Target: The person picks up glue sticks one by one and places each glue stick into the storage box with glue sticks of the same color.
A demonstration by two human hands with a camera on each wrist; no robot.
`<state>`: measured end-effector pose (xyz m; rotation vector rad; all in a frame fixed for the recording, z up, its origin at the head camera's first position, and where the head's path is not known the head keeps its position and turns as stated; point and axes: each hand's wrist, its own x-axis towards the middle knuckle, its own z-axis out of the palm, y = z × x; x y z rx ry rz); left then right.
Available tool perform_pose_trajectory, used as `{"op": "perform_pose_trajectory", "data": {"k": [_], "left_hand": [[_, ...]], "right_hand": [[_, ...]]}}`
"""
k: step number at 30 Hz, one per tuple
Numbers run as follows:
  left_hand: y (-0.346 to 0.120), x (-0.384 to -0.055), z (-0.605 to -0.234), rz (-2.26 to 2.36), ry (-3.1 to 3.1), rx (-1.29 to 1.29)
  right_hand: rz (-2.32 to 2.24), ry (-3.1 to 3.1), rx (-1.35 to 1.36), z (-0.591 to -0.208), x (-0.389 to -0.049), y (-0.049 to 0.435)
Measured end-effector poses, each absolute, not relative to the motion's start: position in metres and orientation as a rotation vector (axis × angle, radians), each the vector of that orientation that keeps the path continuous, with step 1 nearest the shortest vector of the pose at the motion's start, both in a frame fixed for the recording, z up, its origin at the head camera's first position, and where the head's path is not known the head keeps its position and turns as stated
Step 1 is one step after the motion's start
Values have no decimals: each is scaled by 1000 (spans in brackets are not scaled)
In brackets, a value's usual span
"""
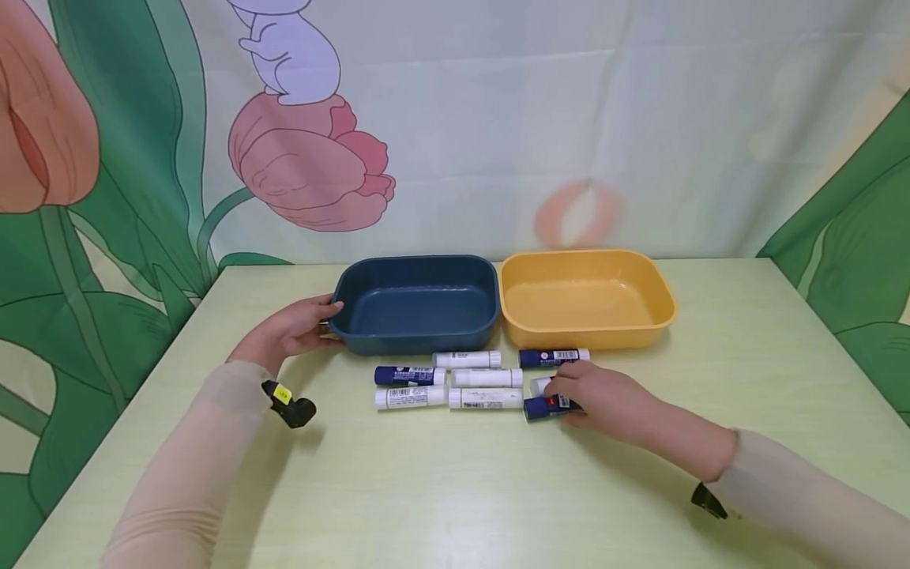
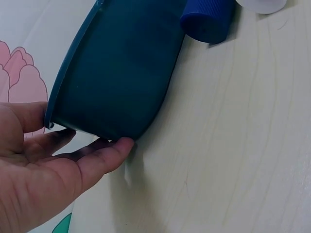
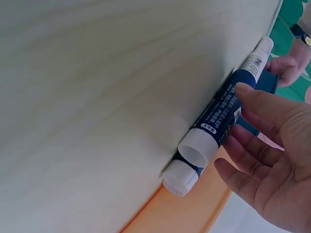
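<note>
At the left end of the dark blue bin, my left hand grips the rim and end wall, as the left wrist view also shows with the fingers. My right hand pinches a navy glue stick at the right of the group. In the right wrist view, the thumb lies on one side of this glue stick and fingertips on the other. Just behind it, a white glue stick is partly hidden by the hand. Another navy glue stick lies farther back, near the yellow bin.
A yellow bin stands right beside the blue one. In front of the bins lie several white glue sticks and a navy glue stick in short rows. The pale table ends at a printed curtain.
</note>
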<state>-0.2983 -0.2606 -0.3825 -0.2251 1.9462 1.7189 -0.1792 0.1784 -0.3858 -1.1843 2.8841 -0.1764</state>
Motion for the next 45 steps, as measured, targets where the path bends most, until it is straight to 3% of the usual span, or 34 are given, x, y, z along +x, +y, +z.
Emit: {"op": "perform_pose_trajectory", "data": {"k": [27,45], "left_hand": [[-258,-295,-384,1731,1936,-242],[-261,-297,-382,1734,1929,-231]], "right_hand": [[-44,2991,-1309,-402,-181,175],[-5,2961,-1249,-395,-184,173]]}}
